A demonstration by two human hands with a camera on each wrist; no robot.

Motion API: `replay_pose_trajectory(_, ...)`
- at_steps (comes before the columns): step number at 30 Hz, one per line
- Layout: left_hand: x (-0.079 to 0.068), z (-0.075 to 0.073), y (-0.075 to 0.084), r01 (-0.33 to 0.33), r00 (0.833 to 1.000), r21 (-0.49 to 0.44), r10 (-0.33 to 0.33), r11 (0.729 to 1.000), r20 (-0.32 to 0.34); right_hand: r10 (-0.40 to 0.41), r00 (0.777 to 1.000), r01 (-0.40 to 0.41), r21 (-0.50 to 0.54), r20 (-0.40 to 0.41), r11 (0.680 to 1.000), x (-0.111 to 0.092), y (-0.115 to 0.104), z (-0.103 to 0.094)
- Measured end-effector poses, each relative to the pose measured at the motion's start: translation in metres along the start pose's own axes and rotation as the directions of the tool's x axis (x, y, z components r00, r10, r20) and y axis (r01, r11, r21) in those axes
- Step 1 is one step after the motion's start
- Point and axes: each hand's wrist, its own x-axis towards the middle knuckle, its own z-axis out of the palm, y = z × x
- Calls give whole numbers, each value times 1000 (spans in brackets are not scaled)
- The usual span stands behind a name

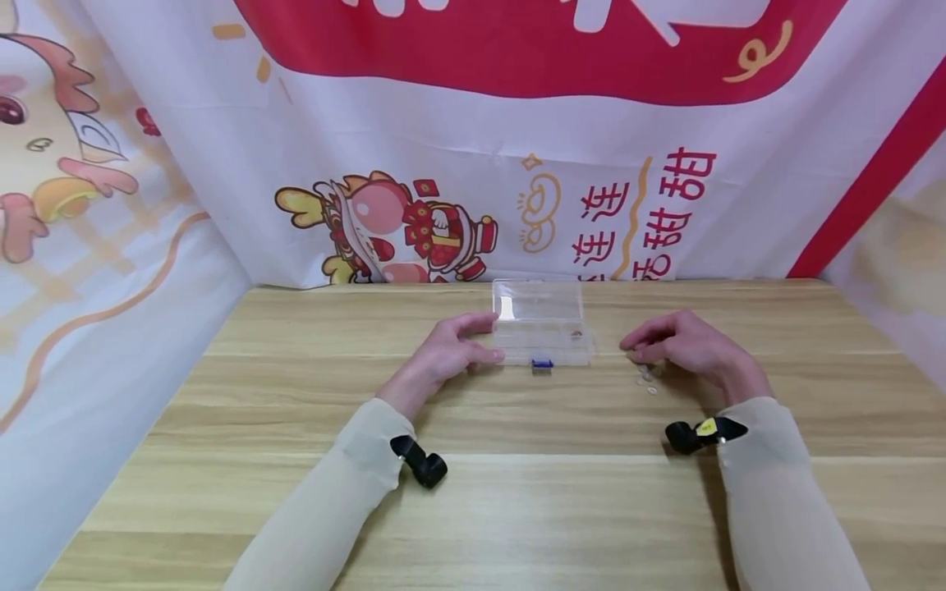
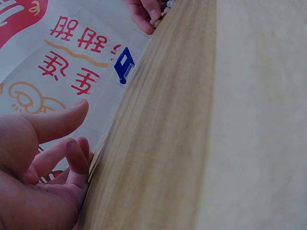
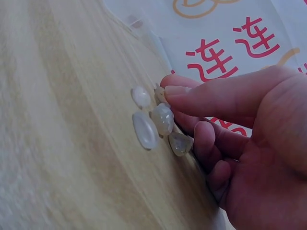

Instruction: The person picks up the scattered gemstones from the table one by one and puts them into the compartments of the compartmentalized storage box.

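Observation:
A clear plastic box (image 1: 543, 353) with a blue latch (image 1: 542, 364) stands with its lid (image 1: 538, 300) raised. My left hand (image 1: 452, 349) holds the box's left end, thumb at the front corner and a finger farther back. One small dark piece (image 1: 576, 334) lies inside, at the right. To the right of the box, my right hand (image 1: 683, 345) pinches a small brownish stone (image 3: 160, 94) between thumb and forefinger, close to the tabletop. Beside these fingertips lie a white oval stone (image 3: 145, 130), a round white stone (image 3: 141, 97), a glossy clear stone (image 3: 163, 119) and a greyish stone (image 3: 180, 143).
The wooden table (image 1: 510, 492) runs back to a printed cloth (image 1: 443, 123) hanging behind the box. More printed cloth hangs at the left and right sides. Each wrist bears a small black camera, the left camera (image 1: 421, 461) and the right camera (image 1: 695, 435).

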Motion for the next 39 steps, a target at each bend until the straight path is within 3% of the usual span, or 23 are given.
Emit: replay_pose_trajectory(39, 1, 2, 2, 3, 1000, 7, -3, 1000, -4, -45, 999, 43, -104, -14, 994, 1, -5, 2)
